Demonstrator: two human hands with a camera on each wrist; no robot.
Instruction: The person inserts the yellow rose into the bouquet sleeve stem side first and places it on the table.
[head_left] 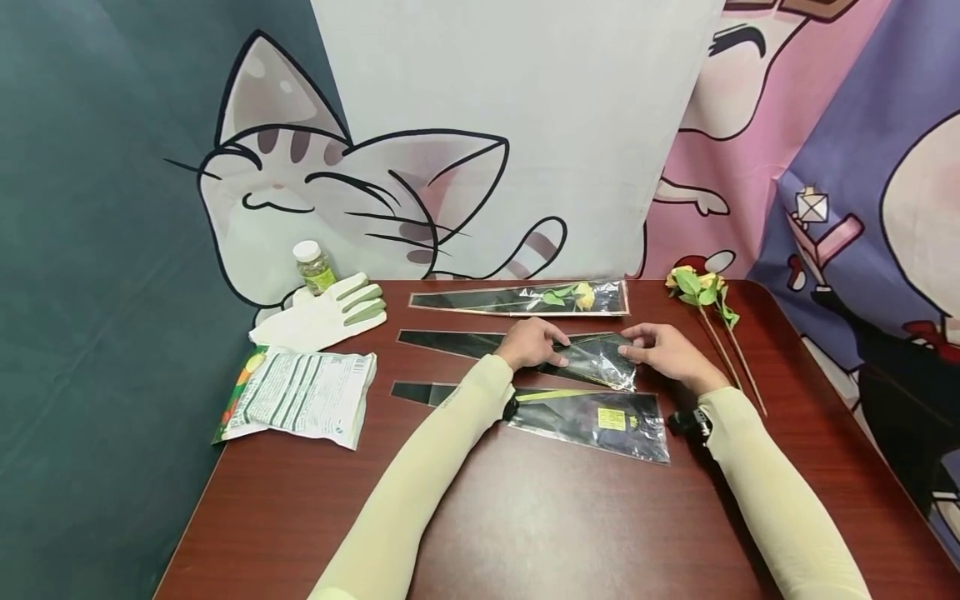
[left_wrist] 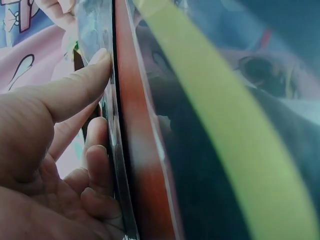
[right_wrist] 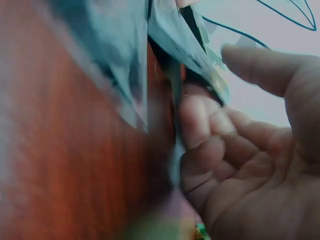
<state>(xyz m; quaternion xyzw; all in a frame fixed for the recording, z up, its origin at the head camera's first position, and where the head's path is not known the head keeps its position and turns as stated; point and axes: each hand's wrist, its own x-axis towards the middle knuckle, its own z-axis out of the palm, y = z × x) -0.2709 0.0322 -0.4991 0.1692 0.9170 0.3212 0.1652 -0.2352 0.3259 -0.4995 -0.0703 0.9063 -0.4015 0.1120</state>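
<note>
A clear plastic flower sleeve [head_left: 592, 360] with dark panels lies at mid-table under both hands. My left hand [head_left: 531, 343] touches its film; in the left wrist view the straight thumb [left_wrist: 80, 86] rests against the plastic while the other fingers bend loosely. At the sleeve's wide end is my right hand [head_left: 663, 352]. Its bent fingers [right_wrist: 196, 120] touch the film edge in the right wrist view, with the thumb [right_wrist: 265, 70] apart; whether they pinch the film is unclear. A second sleeve [head_left: 555, 421] with a yellow label lies nearer. Behind, a third sleeve [head_left: 517, 298] contains a yellow rose [head_left: 583, 295].
Two loose yellow roses [head_left: 701, 287] with long stems lie at the right of the brown table [head_left: 540, 517]. On the left are a white-lidded jar [head_left: 315, 268], a white glove [head_left: 315, 321] and a printed packet [head_left: 303, 396]. A cartoon cloth backdrop [head_left: 525, 75] hangs behind.
</note>
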